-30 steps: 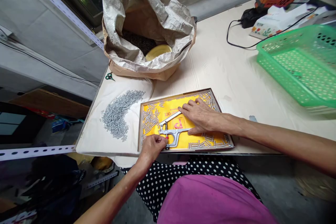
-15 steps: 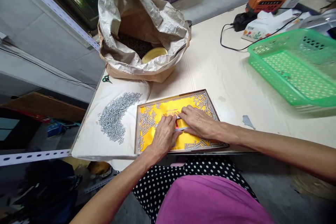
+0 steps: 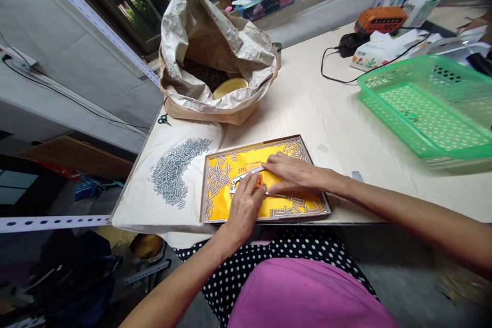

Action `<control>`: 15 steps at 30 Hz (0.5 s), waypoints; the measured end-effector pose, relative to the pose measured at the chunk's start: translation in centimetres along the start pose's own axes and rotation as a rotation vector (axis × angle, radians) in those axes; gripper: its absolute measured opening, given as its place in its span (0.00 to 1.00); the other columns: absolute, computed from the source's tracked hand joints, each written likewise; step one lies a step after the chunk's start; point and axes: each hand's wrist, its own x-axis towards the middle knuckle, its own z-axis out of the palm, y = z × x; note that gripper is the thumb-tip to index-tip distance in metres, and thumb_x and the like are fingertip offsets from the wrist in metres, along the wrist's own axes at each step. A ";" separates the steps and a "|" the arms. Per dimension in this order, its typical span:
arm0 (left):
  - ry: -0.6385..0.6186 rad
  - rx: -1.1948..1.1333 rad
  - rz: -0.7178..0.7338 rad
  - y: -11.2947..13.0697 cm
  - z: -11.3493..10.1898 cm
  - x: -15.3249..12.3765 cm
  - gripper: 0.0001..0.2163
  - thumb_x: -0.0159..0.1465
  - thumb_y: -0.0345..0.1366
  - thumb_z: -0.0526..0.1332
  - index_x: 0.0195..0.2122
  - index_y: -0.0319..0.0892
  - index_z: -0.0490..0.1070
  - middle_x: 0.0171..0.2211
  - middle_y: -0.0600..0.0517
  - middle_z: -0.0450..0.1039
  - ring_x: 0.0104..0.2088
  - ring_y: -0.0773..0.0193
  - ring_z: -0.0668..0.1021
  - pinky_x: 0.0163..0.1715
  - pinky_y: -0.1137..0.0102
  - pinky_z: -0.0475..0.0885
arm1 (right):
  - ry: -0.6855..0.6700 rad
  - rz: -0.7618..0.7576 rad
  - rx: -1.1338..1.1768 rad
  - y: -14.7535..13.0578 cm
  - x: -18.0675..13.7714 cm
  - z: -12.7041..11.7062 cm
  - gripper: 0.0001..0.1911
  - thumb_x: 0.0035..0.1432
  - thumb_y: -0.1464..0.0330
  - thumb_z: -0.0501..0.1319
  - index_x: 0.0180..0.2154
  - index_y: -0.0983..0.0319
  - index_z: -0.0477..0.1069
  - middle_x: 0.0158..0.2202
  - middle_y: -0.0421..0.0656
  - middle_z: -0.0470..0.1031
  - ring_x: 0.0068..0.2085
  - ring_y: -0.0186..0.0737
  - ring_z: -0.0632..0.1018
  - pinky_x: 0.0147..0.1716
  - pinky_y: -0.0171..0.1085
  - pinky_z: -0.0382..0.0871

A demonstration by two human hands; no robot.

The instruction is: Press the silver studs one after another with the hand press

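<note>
A shallow tray with a yellow lining (image 3: 215,207) lies at the table's near edge, with several small metal pins along its sides. A metal plier-like hand tool (image 3: 243,178) lies in the tray. My left hand (image 3: 246,204) rests over the tool's front part, fingers bent on it. My right hand (image 3: 292,173) lies flat over the tool's handles, pressing them down. Left of the tray, a heap of the same metal pins (image 3: 172,170) is spread on a white cloth (image 3: 134,205).
A crumpled paper sack (image 3: 215,51) with dark contents and a yellow bowl stands behind the tray. A green plastic basket (image 3: 426,107) sits at the right. Small scissors (image 3: 164,120), a black cable, an orange device (image 3: 380,18) and a tissue box lie farther back.
My left hand has moved from the tool's front tip up onto the tool, beside my right hand. The view has shifted a little; the right hand stays on the handles.
</note>
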 end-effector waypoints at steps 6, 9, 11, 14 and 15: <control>-0.123 -0.164 -0.066 2.5 0.2 -0.7 0.09 0.71 0.33 0.55 0.40 0.42 0.76 0.43 0.46 0.77 0.47 0.57 0.76 0.48 0.60 0.76 | 0.103 0.038 -0.209 1.6 2.1 0.1 0.12 0.69 0.72 0.52 0.38 0.64 0.74 0.38 0.49 0.75 0.41 0.45 0.69 0.40 0.41 0.60; -0.066 -0.244 -0.082 2.5 -0.2 -1.1 0.09 0.71 0.32 0.55 0.45 0.42 0.75 0.45 0.46 0.76 0.47 0.57 0.76 0.49 0.61 0.76 | 0.183 0.066 -0.251 1.2 2.5 0.2 0.11 0.68 0.72 0.52 0.37 0.63 0.72 0.39 0.49 0.74 0.41 0.45 0.68 0.38 0.40 0.58; 0.052 -0.268 -0.113 1.7 -0.9 -1.8 0.10 0.71 0.32 0.56 0.48 0.42 0.75 0.49 0.45 0.75 0.50 0.58 0.75 0.51 0.61 0.74 | 0.249 0.099 -0.237 0.4 1.9 0.0 0.10 0.68 0.71 0.52 0.38 0.63 0.71 0.41 0.50 0.74 0.42 0.46 0.68 0.39 0.41 0.58; 0.179 -0.183 -0.306 -0.4 -2.6 -3.1 0.10 0.71 0.35 0.56 0.44 0.41 0.77 0.43 0.45 0.76 0.46 0.57 0.75 0.49 0.61 0.73 | 0.192 0.048 -0.095 -1.6 0.1 0.0 0.11 0.68 0.61 0.56 0.39 0.62 0.70 0.40 0.48 0.74 0.39 0.44 0.71 0.36 0.39 0.59; 0.162 -0.141 -0.385 -1.1 -3.2 -3.4 0.10 0.70 0.36 0.57 0.39 0.41 0.78 0.39 0.46 0.76 0.44 0.56 0.75 0.47 0.61 0.73 | 0.114 0.028 -0.047 -2.4 -0.4 0.2 0.13 0.67 0.58 0.58 0.40 0.62 0.70 0.39 0.47 0.75 0.37 0.42 0.71 0.34 0.39 0.58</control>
